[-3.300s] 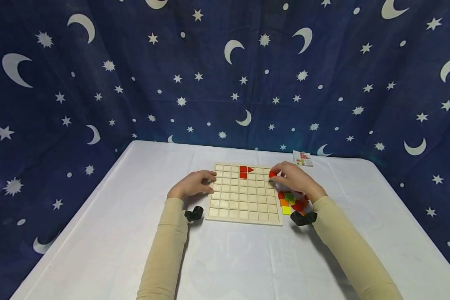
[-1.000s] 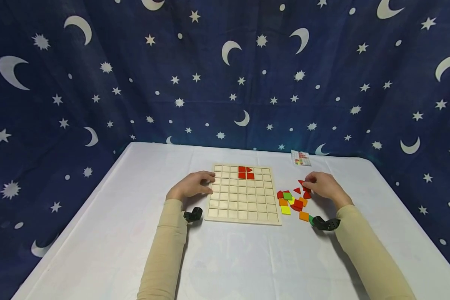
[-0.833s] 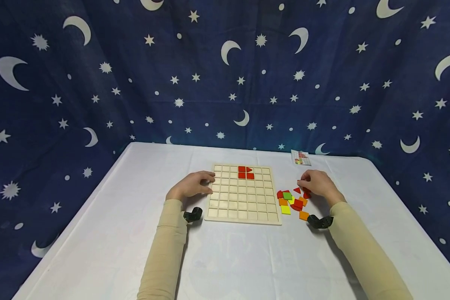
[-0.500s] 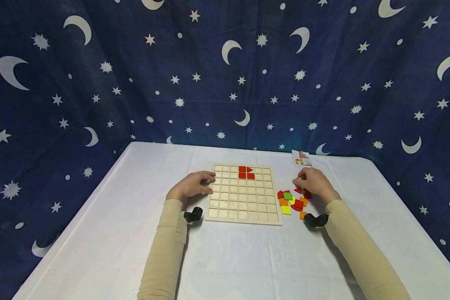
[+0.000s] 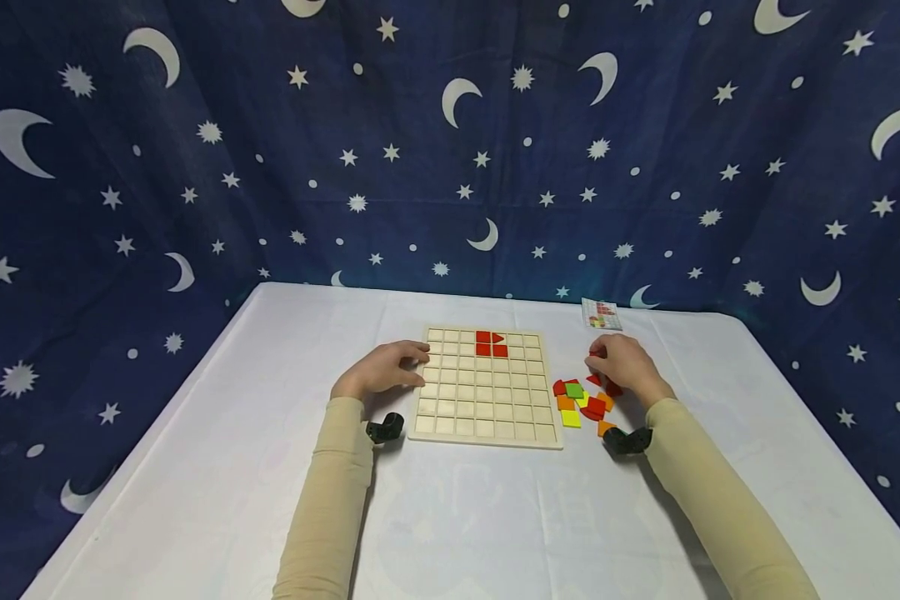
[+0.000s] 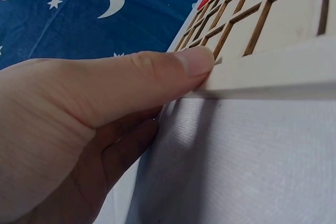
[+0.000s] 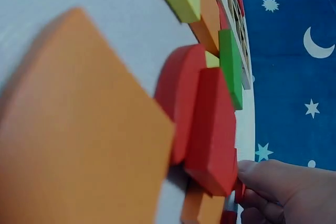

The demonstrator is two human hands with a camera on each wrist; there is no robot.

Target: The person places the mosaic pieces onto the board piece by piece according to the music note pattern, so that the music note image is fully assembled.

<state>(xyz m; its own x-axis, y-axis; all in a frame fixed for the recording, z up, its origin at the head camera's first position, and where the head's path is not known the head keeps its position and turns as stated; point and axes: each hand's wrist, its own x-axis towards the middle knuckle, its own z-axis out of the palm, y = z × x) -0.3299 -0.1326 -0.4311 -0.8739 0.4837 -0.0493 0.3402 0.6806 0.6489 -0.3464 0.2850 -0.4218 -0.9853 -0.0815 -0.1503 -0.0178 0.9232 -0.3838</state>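
My left hand [image 5: 381, 369] rests at the left edge of a pale wooden grid board [image 5: 487, 408]. In the left wrist view its thumb [image 6: 157, 74] touches the board's rim, with the other fingers spread further along. Three red square tiles [image 5: 483, 349] and one red triangle tile [image 5: 498, 338] lie in the board's upper cells. To the right of the board, my right hand [image 5: 628, 367] pinches a small red tile [image 5: 596, 354] between thumb and fingers, its shape mostly covered. Just below that hand is another red triangle [image 5: 593, 379].
Loose tiles lie beside the board: a green tile [image 5: 574, 391], a yellow square [image 5: 571, 418], orange tiles [image 5: 566, 402] and several red ones [image 5: 595, 407]. Behind the right hand lies a printed pattern card [image 5: 602, 314]. A star-printed cloth [image 5: 420, 125] hangs behind the white table [image 5: 457, 525].
My right hand placed a red square on the board, went back to the loose tiles, picked up a small red tile and shifted slightly left and away. The left hand stays put.
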